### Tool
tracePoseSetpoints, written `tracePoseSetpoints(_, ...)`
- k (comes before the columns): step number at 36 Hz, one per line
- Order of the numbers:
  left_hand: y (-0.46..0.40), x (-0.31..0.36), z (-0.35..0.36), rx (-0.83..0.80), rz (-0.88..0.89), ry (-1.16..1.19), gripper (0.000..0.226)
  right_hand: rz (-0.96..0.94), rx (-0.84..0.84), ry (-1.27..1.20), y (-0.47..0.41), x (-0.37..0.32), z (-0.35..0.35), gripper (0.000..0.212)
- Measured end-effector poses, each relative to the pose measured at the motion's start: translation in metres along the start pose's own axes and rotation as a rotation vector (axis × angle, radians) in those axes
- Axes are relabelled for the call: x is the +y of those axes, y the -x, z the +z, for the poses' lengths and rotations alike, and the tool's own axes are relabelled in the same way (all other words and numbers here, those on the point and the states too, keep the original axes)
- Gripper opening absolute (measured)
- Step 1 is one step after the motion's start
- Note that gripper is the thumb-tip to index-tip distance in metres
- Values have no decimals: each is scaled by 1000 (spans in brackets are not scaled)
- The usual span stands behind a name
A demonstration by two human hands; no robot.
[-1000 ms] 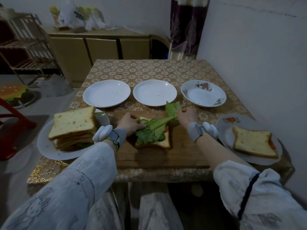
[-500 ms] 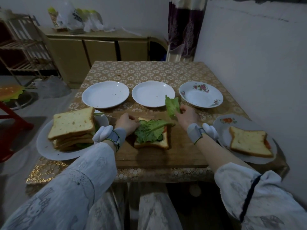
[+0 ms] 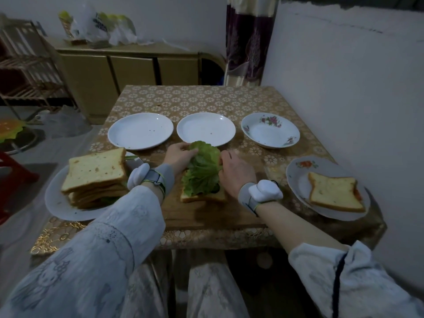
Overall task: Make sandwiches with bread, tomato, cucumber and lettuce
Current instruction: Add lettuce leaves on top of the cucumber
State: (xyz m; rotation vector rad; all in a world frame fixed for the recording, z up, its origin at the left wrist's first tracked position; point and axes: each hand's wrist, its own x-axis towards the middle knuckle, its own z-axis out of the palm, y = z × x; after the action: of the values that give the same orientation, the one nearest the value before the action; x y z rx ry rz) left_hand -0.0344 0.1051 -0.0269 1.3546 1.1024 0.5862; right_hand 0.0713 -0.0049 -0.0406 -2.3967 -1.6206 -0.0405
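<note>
On the wooden cutting board (image 3: 213,214) lies an open bread slice (image 3: 203,197) with dark cucumber showing at its right edge. A green lettuce leaf (image 3: 203,166) covers it and reaches past its far side. My left hand (image 3: 177,154) grips the leaf's far left edge. My right hand (image 3: 236,172) holds the leaf's right side. A stack of finished sandwiches (image 3: 96,175) sits on a white plate (image 3: 57,203) at the left. One bread slice with red filling under it (image 3: 335,193) lies on a flowered plate (image 3: 298,177) at the right.
Two white plates (image 3: 140,130) (image 3: 206,129) and a flowered bowl (image 3: 270,130) stand in a row behind the board. A white wall runs close along the table's right side. A cabinet and a wooden rack stand beyond the table at the left.
My right hand brought the second lettuce leaf from the board's far edge onto the sandwich. My left hand moved up from the bread's left side to take the leaf's far edge.
</note>
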Motion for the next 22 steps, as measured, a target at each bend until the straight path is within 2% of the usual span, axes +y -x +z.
tracePoseSetpoints(6,-9,-3,-2,63,9,-105,10,-42,-13,62,7,5,-3,24)
tracePoseSetpoints(17,-26,-9,-5,159,2,-195,22,-199,-8,107,23,18,12,36)
tracePoseSetpoints(22,-26,-10,-3,152,0,-156,25,-231,11,24,31,21,16,30)
